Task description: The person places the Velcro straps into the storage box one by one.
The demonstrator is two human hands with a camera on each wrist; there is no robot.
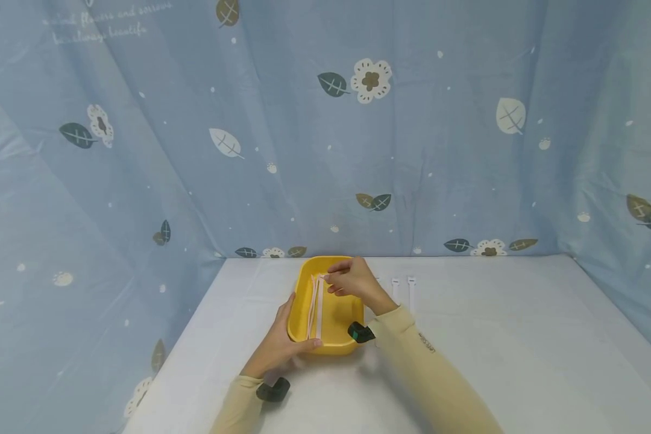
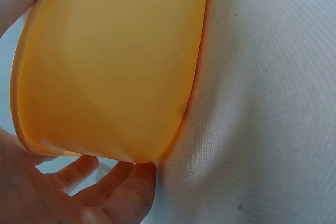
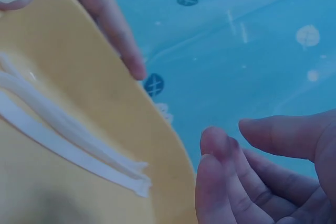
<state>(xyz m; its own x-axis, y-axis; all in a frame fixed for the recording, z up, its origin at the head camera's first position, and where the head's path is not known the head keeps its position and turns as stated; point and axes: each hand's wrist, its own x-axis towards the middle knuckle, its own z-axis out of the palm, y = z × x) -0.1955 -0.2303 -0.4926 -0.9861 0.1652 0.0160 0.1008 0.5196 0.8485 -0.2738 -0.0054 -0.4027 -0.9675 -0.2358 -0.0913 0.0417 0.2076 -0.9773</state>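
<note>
A shallow yellow tray [image 1: 339, 310] lies on the white tabletop. My left hand [image 1: 279, 337] grips its near left corner, the thumb over the rim and the fingers spread along the outside wall. Several thin white straps [image 1: 319, 307] lie lengthwise along the left side inside the tray; in the right wrist view, their strap ends [image 3: 139, 184] sit close together. Over the tray's far part hovers my right hand [image 1: 352, 280]. The right wrist view shows its thumb apart from the bent fingers, with nothing between them. The left wrist view shows mostly the tray's outer wall [image 2: 115, 66].
Right of the tray, two white straps with square heads, a left one [image 1: 395, 282] and a right one [image 1: 411, 281], lie on the tabletop [image 1: 493, 325], partly hidden by my right forearm. A blue patterned curtain [image 1: 304, 150] hangs behind and at both sides.
</note>
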